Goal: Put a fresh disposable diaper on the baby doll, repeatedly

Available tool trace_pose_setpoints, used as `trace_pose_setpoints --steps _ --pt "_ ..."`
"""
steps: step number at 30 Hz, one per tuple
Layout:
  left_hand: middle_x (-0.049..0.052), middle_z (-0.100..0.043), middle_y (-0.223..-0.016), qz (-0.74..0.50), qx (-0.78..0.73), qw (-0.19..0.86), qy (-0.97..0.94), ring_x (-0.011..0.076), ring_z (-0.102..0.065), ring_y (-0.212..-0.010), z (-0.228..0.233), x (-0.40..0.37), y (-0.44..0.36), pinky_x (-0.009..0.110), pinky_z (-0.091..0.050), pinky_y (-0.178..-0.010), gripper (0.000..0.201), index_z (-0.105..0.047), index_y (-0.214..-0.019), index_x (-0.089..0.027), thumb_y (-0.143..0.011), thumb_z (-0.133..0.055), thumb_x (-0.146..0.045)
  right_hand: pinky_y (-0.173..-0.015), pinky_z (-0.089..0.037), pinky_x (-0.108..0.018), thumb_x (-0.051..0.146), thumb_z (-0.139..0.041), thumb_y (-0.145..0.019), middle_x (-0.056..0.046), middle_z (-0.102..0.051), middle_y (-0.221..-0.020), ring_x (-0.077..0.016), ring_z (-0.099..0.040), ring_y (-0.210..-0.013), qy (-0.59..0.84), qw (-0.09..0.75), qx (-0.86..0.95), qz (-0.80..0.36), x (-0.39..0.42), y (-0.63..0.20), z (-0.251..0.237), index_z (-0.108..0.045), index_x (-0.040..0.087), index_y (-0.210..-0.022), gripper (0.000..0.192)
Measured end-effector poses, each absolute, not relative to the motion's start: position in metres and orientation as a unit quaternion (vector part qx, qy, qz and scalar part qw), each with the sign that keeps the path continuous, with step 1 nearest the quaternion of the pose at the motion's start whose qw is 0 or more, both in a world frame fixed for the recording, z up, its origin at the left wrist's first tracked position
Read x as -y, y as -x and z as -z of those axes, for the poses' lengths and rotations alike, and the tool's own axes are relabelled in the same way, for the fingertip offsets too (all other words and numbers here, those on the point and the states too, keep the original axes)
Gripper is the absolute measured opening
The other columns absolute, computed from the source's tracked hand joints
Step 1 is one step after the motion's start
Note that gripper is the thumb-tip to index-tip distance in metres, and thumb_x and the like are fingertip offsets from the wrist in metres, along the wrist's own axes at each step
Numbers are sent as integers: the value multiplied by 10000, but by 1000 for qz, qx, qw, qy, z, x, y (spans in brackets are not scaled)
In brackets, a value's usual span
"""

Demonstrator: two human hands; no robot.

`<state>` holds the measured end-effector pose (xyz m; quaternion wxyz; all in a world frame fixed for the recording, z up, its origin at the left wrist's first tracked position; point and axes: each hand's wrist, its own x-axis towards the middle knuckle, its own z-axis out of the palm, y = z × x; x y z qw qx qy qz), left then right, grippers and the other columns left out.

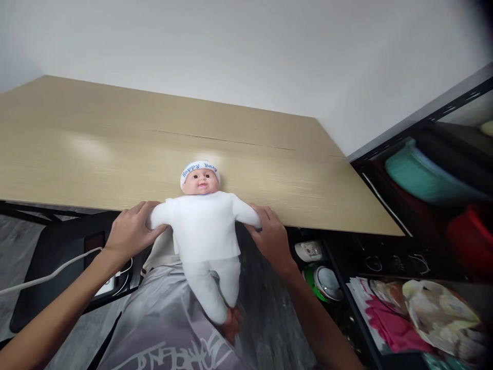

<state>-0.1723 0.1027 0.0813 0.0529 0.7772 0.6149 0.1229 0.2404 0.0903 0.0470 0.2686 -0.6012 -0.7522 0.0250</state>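
A baby doll (206,226) in a white top and trousers faces up at me, its head at the near edge of the wooden table (115,164). Blue "Happy Baby" lettering runs across its white cap (200,166). My left hand (133,228) is closed around the doll's arm at the left of the picture. On the other side, my right hand (271,234) grips the opposite arm. The doll's body and legs hang below the table edge, in front of my grey clothing (154,308). Its feet are partly in shadow.
At the right stands a dark shelf holding a teal basin (427,174), a red container (470,241) and plastic bags (439,313). A white cable (54,272) crosses a black surface (50,267) at the lower left. Behind the table rises a pale wall (211,56).
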Motion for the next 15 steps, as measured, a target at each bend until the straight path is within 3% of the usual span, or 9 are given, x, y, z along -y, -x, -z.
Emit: trace_pose_setpoints --steps 5,15 --pt "132 -796 -1133 -129 -617 -24 -776 375 -772 -1064 -80 -132 166 423 -503 -860 599 -710 -1387 -195 -1082 -547 -684 -1027 -557 -504 427 -563 -1130 -155 -755 -1305 -373 -676 -1178 609 284 740 -7 -116 -240 -38 -648 221 -1509 440" --pt "172 -776 -1145 -177 -587 -35 -789 374 -730 -1039 -62 -265 170 411 -478 -884 681 -722 -1409 -191 -1055 -535 -742 -1097 -540 -511 475 -492 -1161 -207 -727 -1342 -379 -645 -1235 610 255 750 -19 -235 -237 -26 -637 158 -1512 495"
